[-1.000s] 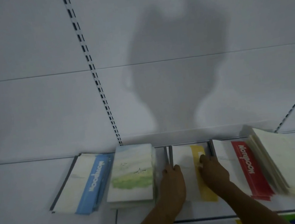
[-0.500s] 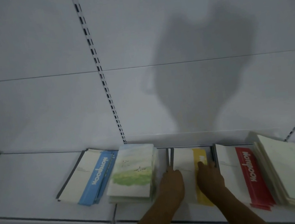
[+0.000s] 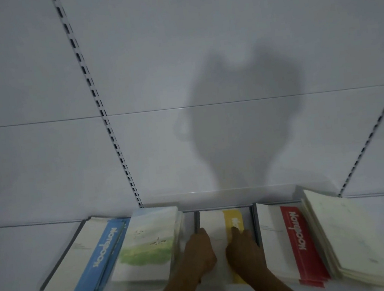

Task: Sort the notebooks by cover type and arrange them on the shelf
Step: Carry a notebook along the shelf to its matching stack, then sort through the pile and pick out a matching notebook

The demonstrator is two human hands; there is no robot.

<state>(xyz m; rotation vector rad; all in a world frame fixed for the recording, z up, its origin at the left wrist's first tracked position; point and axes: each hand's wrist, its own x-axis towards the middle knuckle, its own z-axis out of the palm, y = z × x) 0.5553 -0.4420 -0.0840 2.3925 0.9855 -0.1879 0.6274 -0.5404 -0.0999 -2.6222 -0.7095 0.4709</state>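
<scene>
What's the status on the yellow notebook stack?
Left hand and right hand both flat on yellow-band notebook stack. Stack on shelf between landscape-cover stack and red-band stack. Nothing blocking.

Bare forearms, left hand (image 3: 197, 253), right hand (image 3: 244, 251)

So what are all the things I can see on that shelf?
blue-stripe notebooks: one stack, white with blue band, far left of shelf
painted-cover notebooks: one stack, green and pale blue, next right
yellow-stripe notebooks: one stack, white with yellow band, middle
red-stripe notebooks: one stack, white with red band, right
plain notebooks: one stack, cream, far right
shelf: one, white
left hand: rests on yellow-stripe stack's left edge
right hand: rests on its yellow band
</scene>
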